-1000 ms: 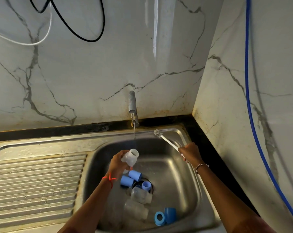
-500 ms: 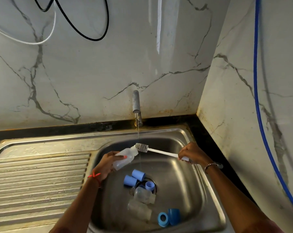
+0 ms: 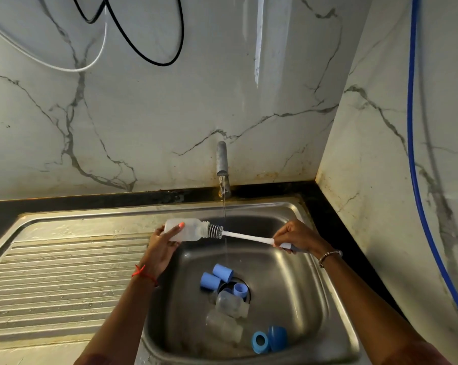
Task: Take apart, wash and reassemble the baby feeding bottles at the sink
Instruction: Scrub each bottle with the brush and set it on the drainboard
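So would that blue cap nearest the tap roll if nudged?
Probably a little: the blue cap is a round tube lying on its side, but it rests against a second cap, which may stop it. It looks hollow, so likely light. Water from the tap falls beside it, so perhaps slippery.

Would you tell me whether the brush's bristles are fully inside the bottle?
No, the bristles of the brush show just outside the mouth of the bottle that the left hand holds.

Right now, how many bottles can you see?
3. One bottle is in the left hand, brush at its mouth. Two lie in the sink: one in the middle, one nearer you. They're clear, so more may hide.
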